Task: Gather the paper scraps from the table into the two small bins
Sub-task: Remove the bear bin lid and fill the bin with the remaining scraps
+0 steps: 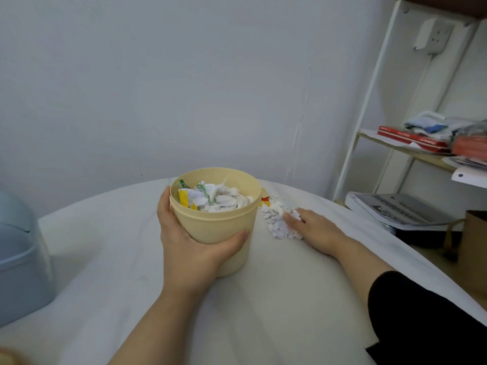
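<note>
Grips the beige bin (218, 227) on the white table (131, 259) with the left hand (189, 241), fingers and thumb wrapped round its wall. Pinches, with the right hand (313, 230) curled, into the paper scraps (276, 222) piled just beside it. Risks scattering loose bits, or overflowing the near-full rim. Leaves the blue bin (21, 246) — 1 of 2 — well apart.

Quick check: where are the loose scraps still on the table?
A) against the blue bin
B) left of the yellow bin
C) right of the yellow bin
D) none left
C: the scraps lie just right of the yellow bin, with the right hand on them.
</note>
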